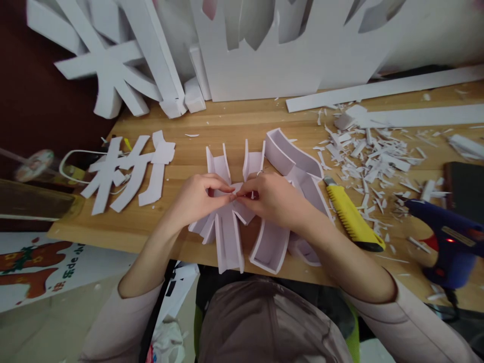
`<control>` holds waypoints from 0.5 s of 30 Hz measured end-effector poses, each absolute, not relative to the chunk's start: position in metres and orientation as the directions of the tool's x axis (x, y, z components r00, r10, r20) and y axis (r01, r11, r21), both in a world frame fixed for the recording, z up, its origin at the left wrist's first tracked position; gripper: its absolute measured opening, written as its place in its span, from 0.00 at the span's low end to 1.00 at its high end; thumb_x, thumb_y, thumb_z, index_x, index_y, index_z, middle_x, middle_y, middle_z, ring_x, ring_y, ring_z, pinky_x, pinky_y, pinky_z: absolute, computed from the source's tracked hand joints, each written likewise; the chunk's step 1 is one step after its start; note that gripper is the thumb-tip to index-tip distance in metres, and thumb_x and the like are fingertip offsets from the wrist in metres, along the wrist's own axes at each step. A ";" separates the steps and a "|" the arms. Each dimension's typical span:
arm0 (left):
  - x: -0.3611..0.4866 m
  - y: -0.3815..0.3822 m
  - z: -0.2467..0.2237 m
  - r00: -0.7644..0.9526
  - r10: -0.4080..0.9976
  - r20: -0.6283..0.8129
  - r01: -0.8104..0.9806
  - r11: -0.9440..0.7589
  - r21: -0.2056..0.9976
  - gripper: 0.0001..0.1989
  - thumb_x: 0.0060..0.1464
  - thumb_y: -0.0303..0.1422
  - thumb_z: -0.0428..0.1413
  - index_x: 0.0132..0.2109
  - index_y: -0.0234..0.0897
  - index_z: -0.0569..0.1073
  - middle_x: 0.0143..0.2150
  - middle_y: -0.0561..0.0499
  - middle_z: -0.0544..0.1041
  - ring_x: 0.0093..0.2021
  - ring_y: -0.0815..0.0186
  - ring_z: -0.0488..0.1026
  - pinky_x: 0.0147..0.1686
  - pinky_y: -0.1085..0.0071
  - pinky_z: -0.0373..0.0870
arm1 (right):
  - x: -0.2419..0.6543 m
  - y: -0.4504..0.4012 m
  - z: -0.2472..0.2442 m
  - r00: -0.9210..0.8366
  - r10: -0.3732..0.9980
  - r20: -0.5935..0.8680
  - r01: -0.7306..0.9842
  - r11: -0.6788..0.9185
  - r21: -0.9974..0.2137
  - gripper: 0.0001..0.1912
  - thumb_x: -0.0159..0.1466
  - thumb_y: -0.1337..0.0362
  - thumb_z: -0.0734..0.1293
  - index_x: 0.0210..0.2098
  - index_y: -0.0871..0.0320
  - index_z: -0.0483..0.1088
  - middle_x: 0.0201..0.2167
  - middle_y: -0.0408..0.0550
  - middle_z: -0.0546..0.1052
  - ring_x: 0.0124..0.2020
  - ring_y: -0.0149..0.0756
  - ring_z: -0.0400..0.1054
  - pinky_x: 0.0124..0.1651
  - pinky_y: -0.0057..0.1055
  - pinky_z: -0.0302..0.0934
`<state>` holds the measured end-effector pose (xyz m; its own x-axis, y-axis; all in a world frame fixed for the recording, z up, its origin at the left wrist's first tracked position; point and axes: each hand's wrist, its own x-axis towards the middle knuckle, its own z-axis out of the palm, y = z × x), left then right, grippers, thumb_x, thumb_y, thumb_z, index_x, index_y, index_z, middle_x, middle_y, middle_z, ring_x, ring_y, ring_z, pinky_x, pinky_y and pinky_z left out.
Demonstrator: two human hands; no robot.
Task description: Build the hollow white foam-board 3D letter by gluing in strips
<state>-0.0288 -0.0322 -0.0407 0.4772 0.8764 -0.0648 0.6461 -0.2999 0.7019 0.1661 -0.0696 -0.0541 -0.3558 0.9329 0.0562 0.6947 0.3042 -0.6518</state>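
A white foam-board character with raised side walls [229, 242] lies hollow side up on the wooden table, right in front of me. My left hand [202, 199] reaches over its left part, thumb and fingertips pinched together near the middle. From the other side my right hand [274, 198], with a ring on one finger, meets it with the same kind of pinch. The fingertips of both hands touch or nearly touch; whatever small piece they hold is too hidden to make out. A curved walled section [295, 151] stands just beyond my right hand.
A yellow utility knife [353, 214] and a blue glue gun [446, 237] with a lit red light lie at right. Foam offcuts [374, 154] are heaped behind them. Flat foam strokes [132, 169] lie at left. Large foam characters [113, 68] and a cut-out sheet [264, 75] lean at the back.
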 end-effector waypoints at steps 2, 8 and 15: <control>-0.028 -0.032 -0.040 0.468 0.881 -0.074 0.658 -0.291 0.694 0.04 0.51 0.36 0.66 0.34 0.42 0.84 0.37 0.52 0.84 0.29 0.68 0.71 0.32 0.69 0.66 | 0.166 -0.069 -0.056 -0.357 0.932 0.055 0.692 0.303 -0.655 0.08 0.63 0.69 0.68 0.35 0.57 0.82 0.31 0.46 0.80 0.33 0.33 0.68 0.37 0.30 0.55; -0.028 -0.031 -0.041 0.474 0.879 -0.058 0.643 -0.300 0.705 0.06 0.50 0.38 0.65 0.34 0.42 0.84 0.36 0.52 0.84 0.30 0.66 0.73 0.31 0.70 0.68 | 0.163 -0.066 -0.046 -0.373 0.927 0.028 0.726 0.311 -0.614 0.09 0.65 0.69 0.68 0.37 0.57 0.82 0.31 0.48 0.79 0.34 0.35 0.69 0.38 0.30 0.56; -0.031 -0.031 -0.046 0.464 0.885 -0.032 0.598 -0.286 0.749 0.06 0.50 0.41 0.65 0.32 0.47 0.84 0.38 0.53 0.85 0.36 0.60 0.78 0.32 0.69 0.72 | 0.219 -0.192 -0.028 -0.098 0.995 -0.021 0.927 0.083 -0.367 0.12 0.68 0.60 0.66 0.46 0.55 0.79 0.36 0.52 0.80 0.40 0.41 0.72 0.42 0.34 0.62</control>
